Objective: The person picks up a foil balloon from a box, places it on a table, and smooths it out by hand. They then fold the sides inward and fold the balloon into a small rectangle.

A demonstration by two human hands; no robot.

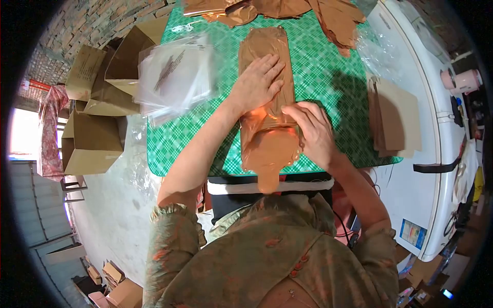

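A flat, shiny copper-coloured foil balloon point(269, 149) lies lengthwise on the table, folded into a long strip. Its rounded lower end and narrow tab hang over the near edge. My left hand point(259, 84) rests flat on the upper part, fingers stretched out and pointing away from me. At the strip's right edge, my right hand point(312, 128) has its fingers bent and drawn together on the foil. Part of the foil is hidden beneath both hands.
A green checked cloth point(318, 66) covers the table. Clear plastic bags point(177, 77) are stacked at left, more copper foil pieces point(336, 23) lie at the far edge, and brown cardboard sheets point(398, 115) are at right. Open cartons point(97, 128) stand left, beside a white appliance point(426, 92) opposite.
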